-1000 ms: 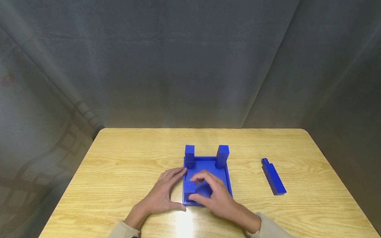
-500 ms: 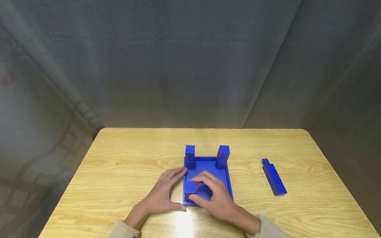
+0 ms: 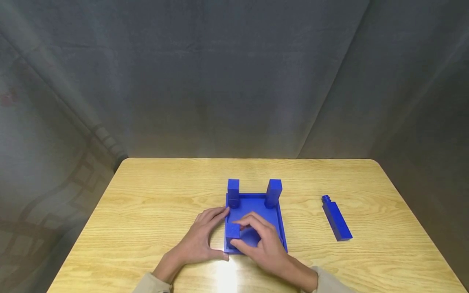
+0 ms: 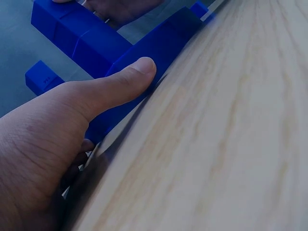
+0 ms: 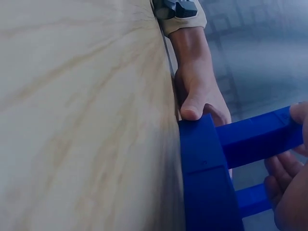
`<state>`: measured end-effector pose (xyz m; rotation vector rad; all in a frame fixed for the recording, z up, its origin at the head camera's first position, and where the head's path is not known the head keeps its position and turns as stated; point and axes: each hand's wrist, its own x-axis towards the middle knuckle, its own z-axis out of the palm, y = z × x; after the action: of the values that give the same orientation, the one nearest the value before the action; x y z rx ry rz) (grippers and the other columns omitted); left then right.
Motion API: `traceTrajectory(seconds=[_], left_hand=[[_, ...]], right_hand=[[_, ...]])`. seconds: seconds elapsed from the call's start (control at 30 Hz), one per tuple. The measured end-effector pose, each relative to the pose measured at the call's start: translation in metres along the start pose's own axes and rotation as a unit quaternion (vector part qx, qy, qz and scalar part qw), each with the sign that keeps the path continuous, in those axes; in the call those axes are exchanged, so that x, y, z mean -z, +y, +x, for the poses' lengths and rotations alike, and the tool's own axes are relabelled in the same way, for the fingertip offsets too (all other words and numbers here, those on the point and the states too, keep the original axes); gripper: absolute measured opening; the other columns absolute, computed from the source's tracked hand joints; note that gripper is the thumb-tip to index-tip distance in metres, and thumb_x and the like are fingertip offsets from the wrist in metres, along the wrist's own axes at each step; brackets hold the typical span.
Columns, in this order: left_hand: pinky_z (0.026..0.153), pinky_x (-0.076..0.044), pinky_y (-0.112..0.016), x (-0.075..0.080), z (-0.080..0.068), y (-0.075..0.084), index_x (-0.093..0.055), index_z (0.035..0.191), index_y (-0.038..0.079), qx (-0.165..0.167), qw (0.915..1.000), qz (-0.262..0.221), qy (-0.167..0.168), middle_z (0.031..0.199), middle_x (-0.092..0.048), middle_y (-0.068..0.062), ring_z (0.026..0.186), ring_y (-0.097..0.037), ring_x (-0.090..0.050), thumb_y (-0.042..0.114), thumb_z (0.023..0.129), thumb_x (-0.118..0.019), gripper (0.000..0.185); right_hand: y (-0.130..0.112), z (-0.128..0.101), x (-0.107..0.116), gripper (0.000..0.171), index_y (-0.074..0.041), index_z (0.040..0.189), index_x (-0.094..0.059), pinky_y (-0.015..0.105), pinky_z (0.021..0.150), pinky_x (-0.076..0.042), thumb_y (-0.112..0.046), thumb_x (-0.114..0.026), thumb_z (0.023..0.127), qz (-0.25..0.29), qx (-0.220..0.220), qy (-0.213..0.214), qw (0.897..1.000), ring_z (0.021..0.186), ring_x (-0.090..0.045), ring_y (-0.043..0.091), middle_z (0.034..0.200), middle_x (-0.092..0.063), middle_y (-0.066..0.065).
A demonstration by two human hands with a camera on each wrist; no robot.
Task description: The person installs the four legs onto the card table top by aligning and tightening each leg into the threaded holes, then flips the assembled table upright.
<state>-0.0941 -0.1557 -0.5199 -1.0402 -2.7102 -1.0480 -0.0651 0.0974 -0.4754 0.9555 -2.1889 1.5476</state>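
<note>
In the head view, a blue tray (image 3: 281, 221) sat near the middle of the wooden table (image 3: 146, 203), toward its near edge. Two blue posts (image 3: 233, 192) stood upright at the tray's far corners. The right hand (image 3: 264, 243) pinched a third blue post (image 3: 233, 235) between thumb and curled fingers at the tray's near-left corner, its long axis upright and the hand just right of it. The left hand (image 3: 199, 238) lay with relaxed fingers touching the tray's left wall, thumb at its near corner. A fourth blue post (image 3: 336, 218) lay flat, well apart, near the table's right edge and nearer the right hand.

The left wrist view showed the left thumb (image 4: 120, 86) pressed against the tray's side (image 4: 159, 48).

In the right wrist view, the upright post (image 5: 262, 137) ran out from the tray corner (image 5: 204, 173), with the right hand's fingers (image 5: 288, 187) curled beside it.
</note>
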Motion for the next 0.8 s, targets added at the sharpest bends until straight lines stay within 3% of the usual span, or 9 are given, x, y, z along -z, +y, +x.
traceTrajectory(seconds=[0.37, 0.6, 0.8], left_hand=[[0.120, -0.044, -0.070, 0.004, -0.005, -0.003, -0.042, 0.172, 0.014, -0.005, 0.9999, 0.009, 0.007, 0.171, -0.048, -0.008, 0.152, -0.035, -0.048, 0.069, 0.072, -0.095, 0.127], [0.120, -0.044, -0.070, 0.006, -0.005, -0.003, -0.042, 0.173, 0.016, 0.001, 1.0000, 0.001, 0.008, 0.171, -0.047, -0.007, 0.153, -0.034, -0.047, 0.068, 0.071, -0.097, 0.127], [0.121, -0.043, -0.068, 0.002, -0.001, -0.002, -0.041, 0.173, 0.015, -0.004, 1.0000, -0.001, 0.001, 0.172, -0.046, -0.007, 0.153, -0.033, -0.047, 0.066, 0.070, -0.098, 0.129]], right_hand=[[0.000, -0.001, -0.005, 0.043, -0.013, 0.130, -0.073, 0.039, 0.088, -0.066, -0.008, -0.091, 0.092, 0.002, -0.023, -0.011, 1.000, 0.099, -0.071, 0.012, 0.113, -0.071, -0.003], [-0.007, 0.002, -0.001, 0.072, -0.015, 0.149, -0.061, 0.036, 0.101, -0.058, -0.014, -0.096, 0.086, -0.008, -0.044, -0.015, 0.999, 0.110, -0.068, 0.017, 0.120, -0.071, -0.005], [-0.013, -0.012, 0.008, 0.081, -0.014, 0.152, -0.057, 0.036, 0.103, -0.056, -0.007, -0.095, 0.081, -0.015, -0.033, -0.006, 0.999, 0.115, -0.067, 0.019, 0.127, -0.071, -0.002]])
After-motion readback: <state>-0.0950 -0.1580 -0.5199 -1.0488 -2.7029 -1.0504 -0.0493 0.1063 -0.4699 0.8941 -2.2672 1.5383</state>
